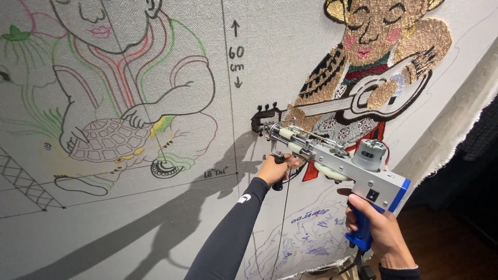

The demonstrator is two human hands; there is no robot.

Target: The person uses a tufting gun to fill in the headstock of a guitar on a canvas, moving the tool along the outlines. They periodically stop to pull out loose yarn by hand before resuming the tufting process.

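A tufting gun (332, 158) with a silver body, grey motor and blue rear handle points its tip at a stretched grey cloth (259, 83). My right hand (378, 228) grips the blue handle at the lower right. My left hand (275, 168), in a long black sleeve, is closed on the black front grip under the gun's barrel. The gun's needle end touches the cloth at the black head of a tufted guitar (363, 101) held by a partly tufted figure (384, 57). A dark yarn strand (282, 218) hangs down from the gun.
On the left of the cloth is an outlined drawing of a child with a turtle (111, 137). A vertical drawn line with an arrow mark (235, 52) divides the two pictures. The cloth's frayed right edge (456, 129) borders a dark room and wooden floor (446, 243).
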